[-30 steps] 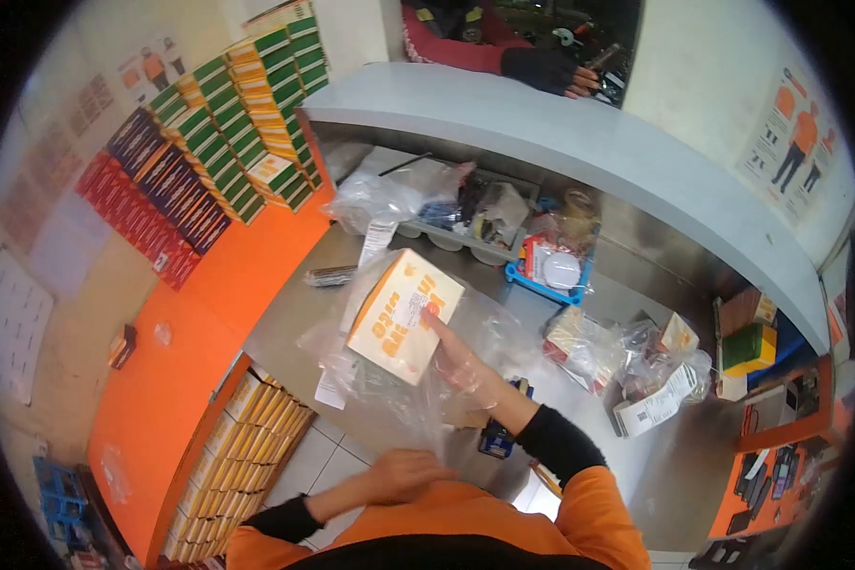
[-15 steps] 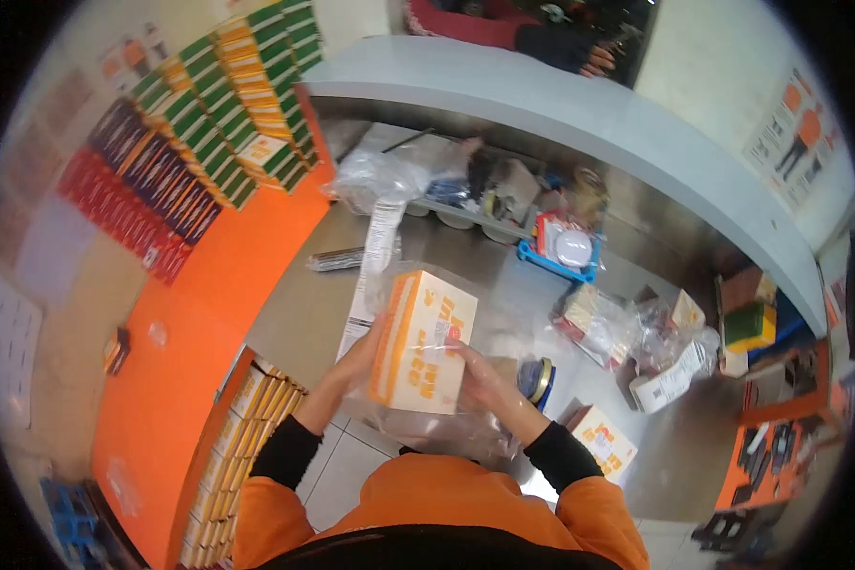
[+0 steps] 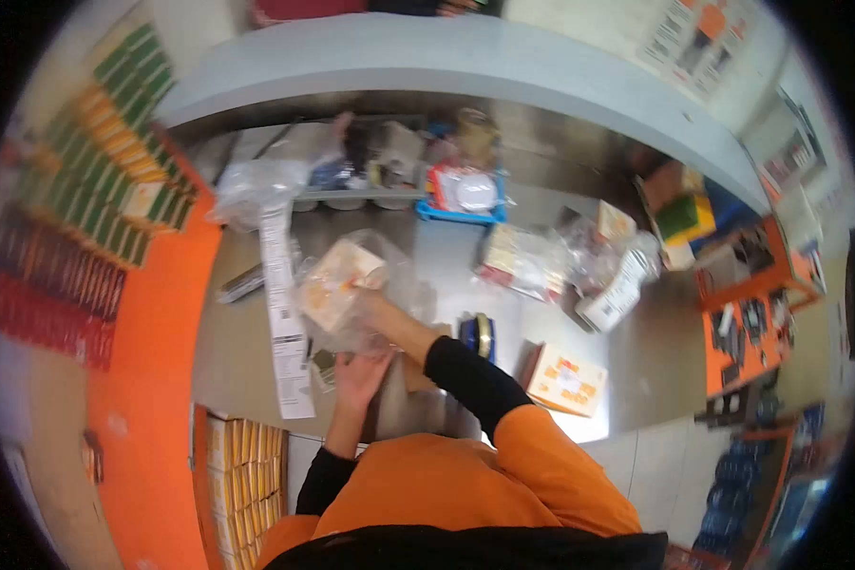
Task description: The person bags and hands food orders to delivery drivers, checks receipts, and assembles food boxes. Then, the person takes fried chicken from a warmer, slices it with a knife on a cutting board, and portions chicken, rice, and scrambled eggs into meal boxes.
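A white box with orange print [image 3: 331,296], blurred, lies inside a clear plastic bag [image 3: 389,249] over the steel counter. My right hand [image 3: 375,309] reaches into the bag at the box's right side; its fingers are hidden by plastic and blur. Below the bag, near its lower edge, my left hand [image 3: 359,375] has its fingers spread and holds nothing that shows. A long printed paper strip [image 3: 283,328] lies just left of the bag. Right of my right arm is a blue tape dispenser [image 3: 477,336], and beyond it another white and orange box [image 3: 567,380].
Behind the bag are a grey tray [image 3: 351,195] and a blue basket [image 3: 463,214]. Bagged boxes [image 3: 524,261] lie on the right. Box stacks [image 3: 95,195] stand on the orange shelf [image 3: 152,380]. Part of another person's sleeve [image 3: 309,9] shows beyond the ledge.
The view has swung right. The bagged box has gone from between both hands to farther over the counter, and my left hand has come off its side. The second box shows more fully.
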The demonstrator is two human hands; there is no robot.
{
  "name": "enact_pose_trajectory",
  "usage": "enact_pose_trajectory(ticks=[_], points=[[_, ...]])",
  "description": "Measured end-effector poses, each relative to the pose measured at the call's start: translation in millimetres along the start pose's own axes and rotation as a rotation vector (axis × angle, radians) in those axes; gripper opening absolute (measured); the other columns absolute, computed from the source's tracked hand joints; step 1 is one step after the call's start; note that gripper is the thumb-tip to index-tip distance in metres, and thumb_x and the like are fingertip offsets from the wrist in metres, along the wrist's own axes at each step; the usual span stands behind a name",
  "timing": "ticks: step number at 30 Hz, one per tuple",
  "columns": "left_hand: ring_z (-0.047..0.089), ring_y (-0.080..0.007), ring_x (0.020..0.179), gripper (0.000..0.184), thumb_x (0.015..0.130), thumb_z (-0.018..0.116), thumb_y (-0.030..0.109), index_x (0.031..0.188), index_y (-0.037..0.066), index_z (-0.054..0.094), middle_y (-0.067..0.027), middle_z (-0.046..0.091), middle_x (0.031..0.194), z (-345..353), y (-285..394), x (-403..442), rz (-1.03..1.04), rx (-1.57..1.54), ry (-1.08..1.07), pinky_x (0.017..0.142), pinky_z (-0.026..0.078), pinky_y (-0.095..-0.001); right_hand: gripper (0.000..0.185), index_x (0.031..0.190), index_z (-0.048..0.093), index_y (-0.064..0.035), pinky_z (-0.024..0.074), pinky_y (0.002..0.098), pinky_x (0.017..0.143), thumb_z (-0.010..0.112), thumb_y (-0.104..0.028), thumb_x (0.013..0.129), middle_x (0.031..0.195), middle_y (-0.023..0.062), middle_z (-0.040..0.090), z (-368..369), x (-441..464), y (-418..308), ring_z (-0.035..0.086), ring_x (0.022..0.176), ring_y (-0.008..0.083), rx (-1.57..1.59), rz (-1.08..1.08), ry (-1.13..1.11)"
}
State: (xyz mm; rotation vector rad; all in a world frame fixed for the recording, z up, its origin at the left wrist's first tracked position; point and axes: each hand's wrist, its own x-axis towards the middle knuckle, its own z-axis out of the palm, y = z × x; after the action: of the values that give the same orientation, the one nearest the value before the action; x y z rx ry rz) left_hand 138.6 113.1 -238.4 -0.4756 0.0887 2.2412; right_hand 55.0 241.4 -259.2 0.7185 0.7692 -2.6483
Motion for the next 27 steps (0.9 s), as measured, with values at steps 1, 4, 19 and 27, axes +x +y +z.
enact_pose_trajectory(ticks=[1,4,19,27], points=[[0.036,-0.0290,0.120,0.056,0.090,0.028,0.045,0.124,0.001,0.039,-0.0172,0.042,0.127,22,-10,-14,-0.003,-0.059,0.145,0.106,0.019,-0.0473,0.055,0.128,0.036,-0.0026,0.0407,0.0409,0.089,0.053,-0.033,0.086,0.124,0.0126,0.049,-20,14,12,0.052,0.106,0.0295,-0.168,-0.107,0.038],[0.029,-0.0310,0.126,0.056,0.091,0.031,0.040,0.129,0.000,0.031,-0.0185,0.034,0.133,78,-44,-68,-0.089,-0.088,0.261,0.108,0.015,-0.0473,0.051,0.126,0.043,-0.0018,0.0430,0.0338,0.085,0.056,-0.030,0.085,0.114,0.0106,0.056,0,-120,-5,0.055,0.098,0.0239,-0.738,-0.439,-0.103],[0.041,-0.0291,0.115,0.034,0.087,0.042,0.019,0.115,-0.001,0.041,-0.0177,0.041,0.123,-4,-254,0,-0.785,0.604,0.081,0.102,0.033,-0.0430,0.056,0.108,0.045,-0.0080,0.0443,0.0316,0.081,0.070,-0.040,0.070,0.100,0.0168,0.060,-210,-419,-80,0.059,0.094,0.0243,-1.429,-0.037,0.560],[0.031,-0.0257,0.116,0.079,0.071,0.069,0.016,0.131,0.002,0.020,-0.0175,0.029,0.126,127,-99,-52,1.632,1.738,0.575,0.098,0.028,-0.0387,0.065,0.128,0.036,0.0009,0.0441,0.0271,0.086,0.063,-0.033,0.080,0.116,0.0088,0.052,-59,-338,-138,0.053,0.102,0.0145,-0.642,-0.135,-0.175]])
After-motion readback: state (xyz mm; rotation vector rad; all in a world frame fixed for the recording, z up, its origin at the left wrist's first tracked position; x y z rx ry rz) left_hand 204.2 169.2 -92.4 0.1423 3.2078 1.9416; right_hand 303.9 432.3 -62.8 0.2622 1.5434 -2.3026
